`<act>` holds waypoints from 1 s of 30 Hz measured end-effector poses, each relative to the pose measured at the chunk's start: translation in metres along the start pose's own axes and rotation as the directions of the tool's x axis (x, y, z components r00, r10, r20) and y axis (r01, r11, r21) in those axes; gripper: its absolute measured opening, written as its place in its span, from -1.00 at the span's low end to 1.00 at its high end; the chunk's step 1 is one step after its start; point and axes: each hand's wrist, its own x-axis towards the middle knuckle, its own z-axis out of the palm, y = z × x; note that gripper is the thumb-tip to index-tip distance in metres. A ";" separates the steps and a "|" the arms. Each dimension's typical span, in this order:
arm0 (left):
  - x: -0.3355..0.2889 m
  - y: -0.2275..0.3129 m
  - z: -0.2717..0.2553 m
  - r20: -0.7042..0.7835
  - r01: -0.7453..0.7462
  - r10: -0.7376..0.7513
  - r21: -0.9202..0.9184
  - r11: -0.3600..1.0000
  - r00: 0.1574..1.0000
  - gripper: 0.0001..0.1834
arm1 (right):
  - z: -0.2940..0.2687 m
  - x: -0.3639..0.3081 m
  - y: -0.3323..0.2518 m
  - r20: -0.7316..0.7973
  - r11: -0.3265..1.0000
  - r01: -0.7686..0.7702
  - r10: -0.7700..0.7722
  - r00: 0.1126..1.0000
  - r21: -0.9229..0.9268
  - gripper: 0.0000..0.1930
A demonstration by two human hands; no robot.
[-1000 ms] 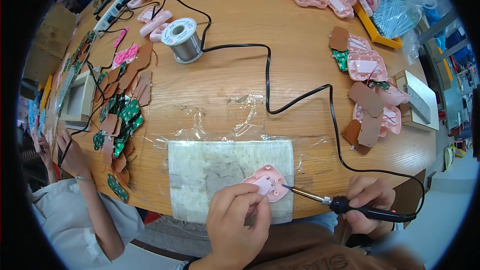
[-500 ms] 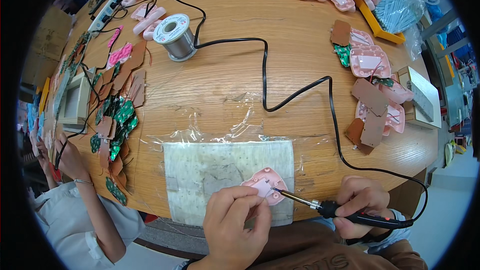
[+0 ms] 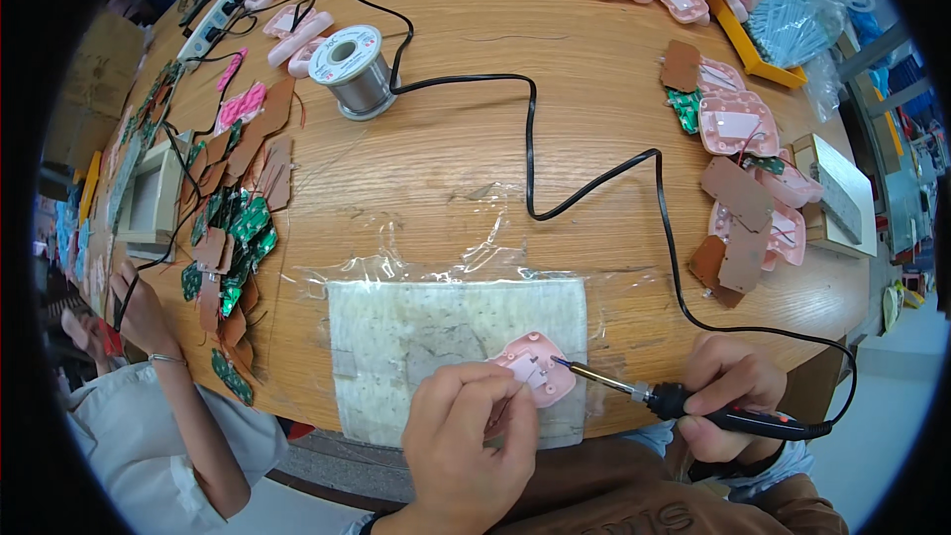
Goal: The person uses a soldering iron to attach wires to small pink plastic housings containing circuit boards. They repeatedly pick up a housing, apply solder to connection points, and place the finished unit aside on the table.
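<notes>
My right hand (image 3: 735,398) is closed around the black handle of a soldering iron (image 3: 619,386). The iron's tip is over the right part of a pink plastic shell (image 3: 551,393), a little right of the small metal contacts by a white rectangular piece (image 3: 525,369) inside it. The shell lies open side up on a pale, stained mat (image 3: 381,352). With bent fingers, my left hand (image 3: 471,441) grips the shell's left side. Those fingers hide that edge and anything thin pinched there.
The iron's black cord winds across the table past a solder spool (image 3: 359,79). Brown and green circuit boards (image 3: 243,228) pile up at left, near a co-worker's arm (image 3: 193,416). More boards and pink shells (image 3: 738,124) lie at right. A yellow tray (image 3: 758,59) stands far right.
The soldering iron's tip has drawn back to the right and slightly up, off the white piece's contacts. My left hand stays at the shell. The whole view has shifted slightly.
</notes>
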 end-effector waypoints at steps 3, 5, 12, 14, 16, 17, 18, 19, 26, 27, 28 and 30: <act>0.000 -0.002 0.003 -0.022 -0.032 0.033 0.040 0.999 0.999 -0.82 | 0.002 0.003 0.001 0.014 1.000 0.004 -0.004 1.000 -0.014 -0.80; -0.001 -0.002 0.004 -0.032 -0.024 0.026 0.060 0.998 0.999 -0.83 | 0.004 0.005 0.001 0.014 1.000 0.008 -0.008 1.000 -0.005 -0.80; 0.004 0.001 0.007 -0.049 -0.045 0.050 0.105 0.993 0.998 -0.82 | 0.004 0.014 -0.001 0.142 0.998 0.022 -0.015 0.990 -0.052 -0.79; 0.004 0.001 0.007 -0.058 -0.066 0.073 0.118 0.991 0.996 -0.82 | 0.002 0.015 -0.003 0.168 0.996 0.056 -0.044 0.985 -0.067 -0.79; 0.005 0.003 0.001 -0.012 -0.018 0.019 0.086 0.996 1.000 -0.81 | 0.001 0.014 -0.003 0.148 0.994 0.071 -0.059 0.987 -0.083 -0.79; 0.006 0.004 -0.006 0.040 0.043 -0.045 0.053 0.998 0.998 -0.80 | 0.000 0.014 -0.003 0.153 0.994 0.053 -0.037 0.988 -0.098 -0.79; 0.008 0.007 -0.016 0.093 0.106 -0.108 0.022 0.994 0.990 -0.79 | -0.001 0.013 -0.003 0.070 0.994 0.072 -0.066 0.995 -0.086 -0.79; 0.014 0.007 -0.026 0.000 -0.014 0.014 0.128 0.992 1.000 -0.85 | -0.003 0.011 -0.003 0.011 0.996 0.054 -0.053 0.999 -0.076 -0.79; 0.106 0.005 -0.064 -0.131 -0.021 0.057 0.265 0.964 0.990 -0.73 | -0.011 -0.003 -0.001 -0.109 0.993 0.109 -0.114 0.987 -0.052 -0.80; 0.110 0.007 -0.061 -0.105 0.097 -0.076 0.217 0.971 0.992 -0.67 | -0.011 -0.007 0.000 -0.119 0.994 0.092 -0.098 0.988 -0.055 -0.79; 0.105 0.008 -0.057 -0.062 -0.056 0.084 0.359 0.932 0.994 -0.60 | -0.011 -0.011 -0.002 -0.128 0.997 0.053 -0.059 0.990 -0.053 -0.78; 0.075 0.015 -0.045 0.038 -0.150 0.157 0.578 0.802 0.987 -0.45 | -0.012 -0.018 -0.001 -0.168 0.996 0.071 -0.079 0.983 -0.053 -0.78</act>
